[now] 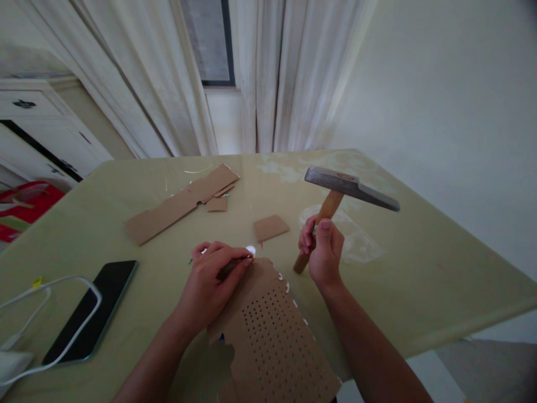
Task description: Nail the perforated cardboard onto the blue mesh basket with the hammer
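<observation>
Two bare forearms enter from the near edge — no sleeves, watch or rings visible. Left hand [210, 280] and right hand [322, 253] — both ungloved.

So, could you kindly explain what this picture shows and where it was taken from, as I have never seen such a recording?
The camera sits on a person's head, looking down at their own two bare hands over a pale green table. The right hand grips the wooden handle of a steel-headed hammer, raised above the table. The left hand pinches a thin dark tool against a brown perforated cardboard sheet. Also there: loose brown cardboard scraps, a black phone and a white cable.
</observation>
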A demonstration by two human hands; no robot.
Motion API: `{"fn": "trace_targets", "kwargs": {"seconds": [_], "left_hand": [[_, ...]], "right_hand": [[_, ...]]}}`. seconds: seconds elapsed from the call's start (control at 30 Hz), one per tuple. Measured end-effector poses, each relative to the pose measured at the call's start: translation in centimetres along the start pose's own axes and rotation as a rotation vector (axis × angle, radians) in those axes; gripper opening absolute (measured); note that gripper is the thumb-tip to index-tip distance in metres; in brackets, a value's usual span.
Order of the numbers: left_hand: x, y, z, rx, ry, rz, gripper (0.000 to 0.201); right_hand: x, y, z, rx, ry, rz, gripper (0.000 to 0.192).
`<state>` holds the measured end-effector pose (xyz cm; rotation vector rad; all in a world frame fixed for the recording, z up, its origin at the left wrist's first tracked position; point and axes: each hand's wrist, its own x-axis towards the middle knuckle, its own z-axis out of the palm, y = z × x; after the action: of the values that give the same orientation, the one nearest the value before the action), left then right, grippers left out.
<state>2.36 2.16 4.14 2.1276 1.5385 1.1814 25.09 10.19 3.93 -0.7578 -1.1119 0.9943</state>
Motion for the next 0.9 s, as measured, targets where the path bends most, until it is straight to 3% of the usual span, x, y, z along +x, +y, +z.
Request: {"fn": "trace_targets", "kwargs": {"seconds": [0.4, 0.9], "left_hand": [[-0.11, 0.05, 0.11, -0.113, -0.043, -0.085, 0.012], [0.17, 0.39, -0.02, -0.106, -0.026, -0.039, 0.014]], "right_hand": [[0.02, 0.21, -0.06, -0.006, 0.004, -0.001, 0.056], [0.06, 0.11, -0.1, 0.001, 0.003, -0.003, 0.055]]}}
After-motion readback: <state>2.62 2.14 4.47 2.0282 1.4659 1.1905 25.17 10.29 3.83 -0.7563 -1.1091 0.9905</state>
